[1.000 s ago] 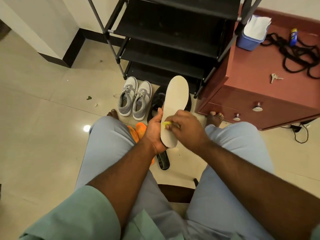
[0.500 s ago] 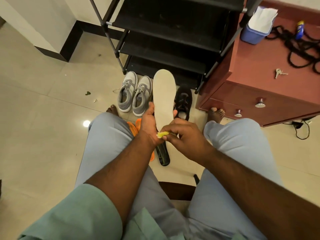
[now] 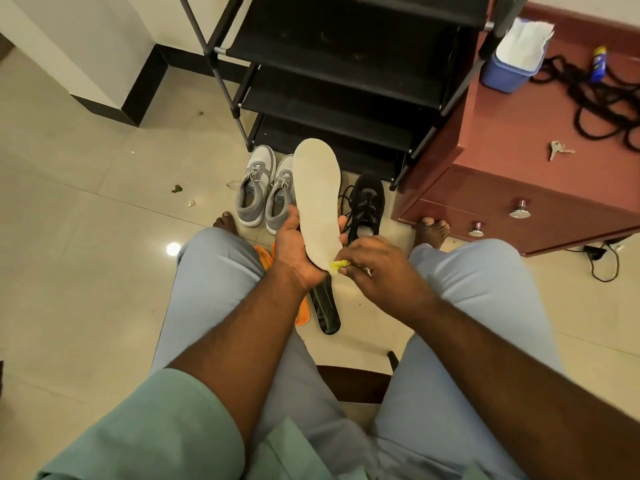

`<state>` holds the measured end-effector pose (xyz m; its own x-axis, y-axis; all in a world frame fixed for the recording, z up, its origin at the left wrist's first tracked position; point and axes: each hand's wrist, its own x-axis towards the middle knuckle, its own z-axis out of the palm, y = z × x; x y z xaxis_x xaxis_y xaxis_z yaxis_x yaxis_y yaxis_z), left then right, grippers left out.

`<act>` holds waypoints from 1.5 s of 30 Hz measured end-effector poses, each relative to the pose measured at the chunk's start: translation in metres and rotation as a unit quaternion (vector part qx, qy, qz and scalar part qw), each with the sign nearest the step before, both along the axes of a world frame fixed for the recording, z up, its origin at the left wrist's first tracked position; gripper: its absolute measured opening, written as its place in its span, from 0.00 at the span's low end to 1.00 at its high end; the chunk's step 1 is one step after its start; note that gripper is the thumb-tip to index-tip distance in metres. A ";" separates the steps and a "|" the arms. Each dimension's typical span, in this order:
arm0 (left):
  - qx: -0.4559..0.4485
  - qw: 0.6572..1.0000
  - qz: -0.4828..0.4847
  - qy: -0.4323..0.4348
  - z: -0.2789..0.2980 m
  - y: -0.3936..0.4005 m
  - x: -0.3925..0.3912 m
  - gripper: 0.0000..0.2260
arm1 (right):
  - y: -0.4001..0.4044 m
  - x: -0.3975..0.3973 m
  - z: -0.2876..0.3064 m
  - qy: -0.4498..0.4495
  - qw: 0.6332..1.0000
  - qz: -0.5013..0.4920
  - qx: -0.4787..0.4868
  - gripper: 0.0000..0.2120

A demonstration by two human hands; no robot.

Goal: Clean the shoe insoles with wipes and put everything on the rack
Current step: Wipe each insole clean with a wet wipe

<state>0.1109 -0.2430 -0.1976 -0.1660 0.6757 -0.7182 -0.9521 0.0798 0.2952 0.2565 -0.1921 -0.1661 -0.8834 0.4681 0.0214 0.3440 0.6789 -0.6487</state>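
A pale beige insole (image 3: 318,192) stands upright between my knees, toe end up. My left hand (image 3: 294,249) grips it round the heel end from behind. My right hand (image 3: 372,268) pinches a small yellow wipe (image 3: 337,266) against the insole's bottom edge. On the floor below lie a black insole (image 3: 325,311) and orange insoles (image 3: 265,258), partly hidden by my left arm and leg. The black shoe rack (image 3: 346,81) stands straight ahead, with nothing on the shelves that show.
Grey sneakers (image 3: 263,188) and a black shoe (image 3: 367,202) sit in front of the rack. A red-brown cabinet (image 3: 519,140) at right carries a blue wipe tub (image 3: 509,69), black cord, keys and a small can. My bare feet rest on the tile floor.
The insole has swung from leaning right to upright and slightly left, uncovering the black shoe. My right hand with the wipe has slid down from the lower middle to the heel edge.
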 end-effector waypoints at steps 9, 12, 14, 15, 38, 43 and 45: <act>0.002 1.000 -0.002 -0.004 0.000 -0.001 0.003 0.30 | 0.009 -0.002 -0.007 -0.011 1.000 -0.002 -0.003 0.08; 0.022 1.000 0.007 -0.008 -0.001 0.000 0.005 0.31 | 0.019 0.001 -0.014 -0.037 0.999 -0.022 0.005 0.07; 0.039 0.999 0.012 -0.011 0.000 0.000 0.004 0.32 | 0.014 -0.002 -0.013 -0.015 0.999 -0.026 -0.024 0.10; 0.044 0.999 0.016 -0.009 0.000 0.001 0.003 0.31 | 0.011 -0.002 -0.011 -0.001 0.999 -0.037 -0.030 0.11; 0.015 0.998 -0.059 -0.030 0.001 0.002 0.027 0.27 | 0.025 -0.032 -0.014 -0.008 0.991 -0.136 0.008 0.09; 0.029 0.997 -0.058 -0.045 -0.001 0.001 0.017 0.32 | 0.016 -0.014 -0.009 0.027 0.999 0.011 0.030 0.10; 0.025 0.996 -0.072 -0.043 -0.001 0.001 0.017 0.31 | 0.014 -0.019 -0.010 0.016 0.999 0.018 0.048 0.10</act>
